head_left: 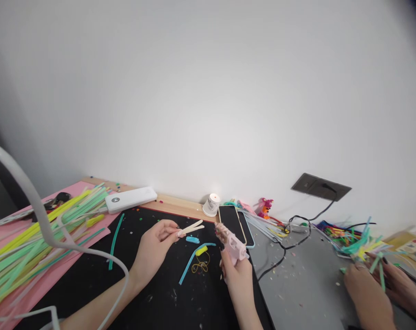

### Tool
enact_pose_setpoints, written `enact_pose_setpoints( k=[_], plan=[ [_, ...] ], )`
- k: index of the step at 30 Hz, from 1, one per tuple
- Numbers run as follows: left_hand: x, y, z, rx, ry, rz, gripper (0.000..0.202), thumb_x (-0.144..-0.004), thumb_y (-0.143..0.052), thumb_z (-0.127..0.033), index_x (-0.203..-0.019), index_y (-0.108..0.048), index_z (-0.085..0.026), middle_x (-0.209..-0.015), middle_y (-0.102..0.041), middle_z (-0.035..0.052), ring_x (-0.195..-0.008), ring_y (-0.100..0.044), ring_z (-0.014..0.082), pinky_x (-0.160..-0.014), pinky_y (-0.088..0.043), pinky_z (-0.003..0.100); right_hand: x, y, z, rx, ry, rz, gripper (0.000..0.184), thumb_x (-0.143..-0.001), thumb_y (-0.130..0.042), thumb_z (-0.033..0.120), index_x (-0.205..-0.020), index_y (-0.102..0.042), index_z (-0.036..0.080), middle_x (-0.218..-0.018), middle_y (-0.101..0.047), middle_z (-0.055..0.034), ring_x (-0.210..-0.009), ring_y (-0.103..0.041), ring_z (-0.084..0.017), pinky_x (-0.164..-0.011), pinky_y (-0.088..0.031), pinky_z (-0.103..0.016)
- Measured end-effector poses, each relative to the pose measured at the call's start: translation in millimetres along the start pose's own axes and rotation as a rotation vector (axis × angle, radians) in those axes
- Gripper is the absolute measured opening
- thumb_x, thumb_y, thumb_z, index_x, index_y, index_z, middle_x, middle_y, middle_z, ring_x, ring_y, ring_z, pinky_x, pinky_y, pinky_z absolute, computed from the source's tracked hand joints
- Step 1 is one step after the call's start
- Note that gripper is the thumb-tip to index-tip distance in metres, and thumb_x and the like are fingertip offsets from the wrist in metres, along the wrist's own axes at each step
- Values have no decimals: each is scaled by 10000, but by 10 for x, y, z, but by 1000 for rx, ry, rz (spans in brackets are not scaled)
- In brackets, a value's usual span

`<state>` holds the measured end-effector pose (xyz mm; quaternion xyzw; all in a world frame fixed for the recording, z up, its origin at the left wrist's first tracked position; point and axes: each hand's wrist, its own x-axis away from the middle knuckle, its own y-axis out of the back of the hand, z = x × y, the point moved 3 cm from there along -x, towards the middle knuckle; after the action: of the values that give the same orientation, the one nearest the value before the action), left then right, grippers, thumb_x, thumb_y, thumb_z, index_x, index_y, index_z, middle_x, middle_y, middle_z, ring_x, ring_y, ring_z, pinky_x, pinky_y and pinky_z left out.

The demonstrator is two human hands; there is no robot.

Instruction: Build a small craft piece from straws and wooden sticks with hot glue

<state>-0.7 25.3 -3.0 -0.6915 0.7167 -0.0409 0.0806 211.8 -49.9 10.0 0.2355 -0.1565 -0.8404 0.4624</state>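
Note:
My left hand [157, 245] is closed in a pinch on a folded cream straw piece [193, 226], held just above the black mat [146, 293]. My right hand [235, 271] grips a pink glue gun [230, 243], its nozzle pointing up and left toward the straw piece. Between my hands on the mat lie a short blue straw bit [192, 239], a long blue straw [190, 265], a yellow bit [201, 250] and a yellow rubber band [201, 266].
A heap of yellow and green straws [39, 238] covers pink paper at left, beside a white power bank [130, 199]. Two phones [232, 221] and a white cup [212, 204] sit behind the mat. Another person's hands [379, 284] handle straws at right. A black cable [290, 238] crosses the grey table.

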Motion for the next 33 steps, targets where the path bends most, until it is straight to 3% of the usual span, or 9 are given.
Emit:
enact_pose_setpoints(
  k=[5, 10, 14, 17, 21, 23, 25, 29, 33],
  plan=[
    [18, -15, -43, 27, 23, 20, 217, -653, -696, -284, -792, -561, -185, -710, -700, 3, -774, -696, 208, -736, -545, 302, -56, 309, 42, 160, 39, -100, 382, -791, -484, 399, -1024, -655, 150, -761, -710, -77, -699, -645, -222, -607, -466, -256],
    [29, -16, -38, 66, 67, 65, 214, -655, -705, -284, -783, -566, -185, -709, -699, 0, -786, -695, 208, -729, -543, 290, -85, 692, -84, 585, -146, -53, 323, -825, -395, 364, -1060, -557, 213, -890, -686, -101, -782, -654, -272, -595, -447, -306],
    [37, -25, -43, 93, 112, 81, 228, -651, -717, -284, -790, -568, -181, -723, -703, 1, -791, -691, 197, -725, -538, 271, -146, 902, -306, 817, -229, -36, 343, -848, -352, 281, -1097, -527, 123, -1018, -640, -189, -850, -652, -291, -624, -448, -329],
    [46, -32, -61, 116, 132, 91, 245, -650, -721, -300, -797, -569, -175, -731, -705, 8, -799, -690, 198, -732, -534, 268, -231, 974, -474, 989, -213, -15, 310, -864, -347, 226, -1008, -576, 75, -941, -643, -213, -856, -649, -302, -693, -449, -348],
    [52, -33, -73, 132, 147, 101, 265, -658, -721, -334, -801, -575, -166, -737, -700, 14, -799, -688, 196, -740, -531, 269, -321, 1025, -562, 1119, -158, -72, 311, -796, -504, 241, -1004, -616, 39, -968, -633, -245, -964, -592, -379, -813, -420, -438],
    [57, -35, -73, 141, 160, 99, 277, -651, -729, -339, -809, -584, -164, -741, -698, 15, -804, -686, 198, -742, -530, 269, -329, 998, -471, 1010, -69, -146, 337, -738, -560, 244, -1011, -633, 60, -1053, -616, -245, -1035, -549, -393, -868, -393, -474],
    [67, -45, -70, 154, 177, 115, 278, -652, -730, -344, -814, -593, -165, -751, -701, 21, -819, -683, 200, -747, -527, 270, -304, 878, -292, 719, 36, -151, 323, -722, -555, 258, -986, -653, 101, -1072, -627, -210, -1025, -559, -360, -876, -404, -464],
    [99, -76, -51, 208, 220, 176, 258, -675, -724, -341, -827, -605, -170, -774, -700, 27, -841, -672, 192, -756, -515, 262, -189, 286, 104, -96, -51, 265, 278, -725, -580, 322, -913, -683, 146, -791, -689, -89, -689, -631, -228, -614, -499, -325],
    [120, -100, -31, 265, 265, 199, 270, -661, -741, -322, -831, -601, -164, -773, -686, 31, -825, -668, 188, -745, -512, 261, -100, -277, 318, -475, -134, 474, 181, -703, -631, 255, -819, -700, 134, -572, -599, 11, -480, -520, -110, -486, -426, -224]
  ],
)
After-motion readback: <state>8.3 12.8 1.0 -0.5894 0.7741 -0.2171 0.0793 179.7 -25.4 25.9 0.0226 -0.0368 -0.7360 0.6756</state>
